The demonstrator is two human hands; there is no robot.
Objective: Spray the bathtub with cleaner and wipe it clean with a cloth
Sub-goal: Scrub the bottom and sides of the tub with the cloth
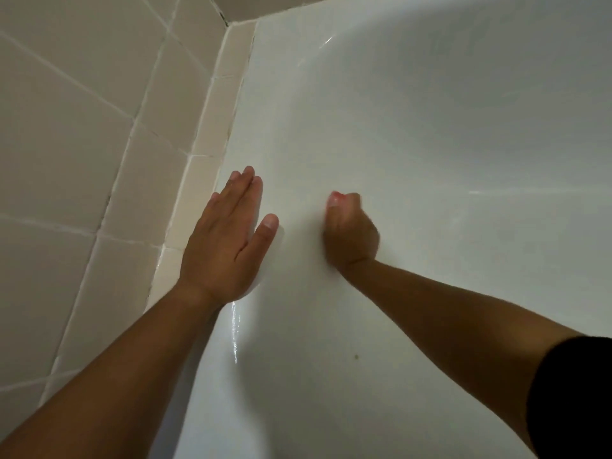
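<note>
1. The white bathtub [430,127] is filling the middle and right of the view. Its curved inner wall is running up to a corner at the top, and its left edge is meeting a strip of narrow tiles [212,154] below the tiled wall [82,127].
2. The left hand [228,240] is lying flat on the tub just beside that strip. Its fingers [241,190] are straight and pressed together, and the thumb [266,226] is spreading out to the right.
3. A pale rounded edge is showing along the right side of that palm. I cannot tell whether it is something under the hand or only a reflection in the glossy surface.
4. The right hand [351,230] is touching the tub wall, apart from the left hand, with its fingers curled into a fist. It is blurring, and a small pinkish patch is showing at the top of the fist. I cannot tell whether the fingers are gripping anything.
5. A black sleeve [576,392] is covering the right upper arm and is being cut off by the frame edge.
6. A small dark speck [356,356] is sitting on the tub between the two forearms.
</note>
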